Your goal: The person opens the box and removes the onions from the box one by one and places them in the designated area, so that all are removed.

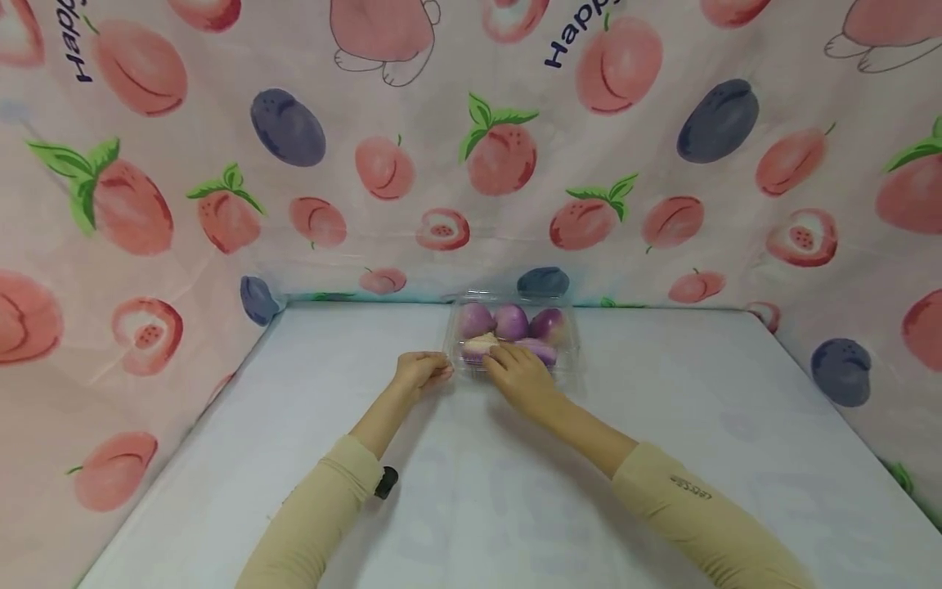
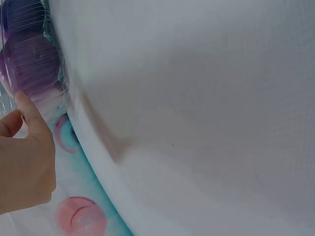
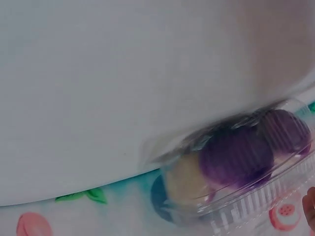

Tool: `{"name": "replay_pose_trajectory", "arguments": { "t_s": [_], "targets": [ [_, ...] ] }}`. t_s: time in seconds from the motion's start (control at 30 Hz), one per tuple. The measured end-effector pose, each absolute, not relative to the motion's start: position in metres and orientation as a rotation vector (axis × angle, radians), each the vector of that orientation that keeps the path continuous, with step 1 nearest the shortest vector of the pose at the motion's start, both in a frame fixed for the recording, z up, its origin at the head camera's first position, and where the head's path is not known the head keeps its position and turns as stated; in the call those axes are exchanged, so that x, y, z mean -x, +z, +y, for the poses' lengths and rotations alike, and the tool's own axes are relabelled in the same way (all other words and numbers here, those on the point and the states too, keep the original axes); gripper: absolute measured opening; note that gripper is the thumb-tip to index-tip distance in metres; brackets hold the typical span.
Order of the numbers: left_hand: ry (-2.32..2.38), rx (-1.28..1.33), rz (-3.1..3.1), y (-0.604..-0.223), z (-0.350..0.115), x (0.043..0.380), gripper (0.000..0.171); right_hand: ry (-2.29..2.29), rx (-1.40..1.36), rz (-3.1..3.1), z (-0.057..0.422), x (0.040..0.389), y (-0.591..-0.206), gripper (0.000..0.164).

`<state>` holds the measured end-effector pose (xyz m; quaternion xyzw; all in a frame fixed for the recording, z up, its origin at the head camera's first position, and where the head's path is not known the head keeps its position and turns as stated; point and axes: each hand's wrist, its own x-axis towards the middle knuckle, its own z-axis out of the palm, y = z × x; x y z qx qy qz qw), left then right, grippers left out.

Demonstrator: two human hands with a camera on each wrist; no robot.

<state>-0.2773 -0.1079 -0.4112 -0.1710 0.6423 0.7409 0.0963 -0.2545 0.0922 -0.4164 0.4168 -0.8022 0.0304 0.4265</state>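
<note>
A clear plastic container (image 1: 567,372) stands near the table's far edge. It holds several purple pieces, some round and two longer ones in front; I cannot tell their kind. Pale cream colour shows on one front piece (image 1: 480,344). My left hand (image 1: 423,370) is at the container's front left corner, where thumb and index finger pinch its edge in the left wrist view. Over the front of the container reaches my right hand (image 1: 521,378), with bent fingers against the front pieces or the plastic above them. Only a fingertip (image 3: 310,206) shows in the right wrist view.
A white table (image 1: 353,343) spreads beneath both arms. Fruit-printed cloth (image 1: 412,106) hangs behind it and along both sides, close behind the container. A small black object (image 1: 386,483) sits by the left sleeve's cuff.
</note>
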Motion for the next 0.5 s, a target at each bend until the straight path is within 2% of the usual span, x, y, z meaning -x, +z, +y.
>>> {"name": "replay_pose_trajectory", "arguments": {
  "t_s": [0.33, 0.5],
  "targets": [
    [2.202, 0.496, 1.914, -0.408, -0.108, 0.272, 0.038, 0.188, -0.978, -2.098, 0.145, 0.249, -0.414, 0.020],
    [2.177, 0.497, 1.934, -0.408, -0.105, 0.266, 0.045, 0.237, -0.889, -2.145, 0.169, 0.246, -0.416, 0.023]
  ]
}}
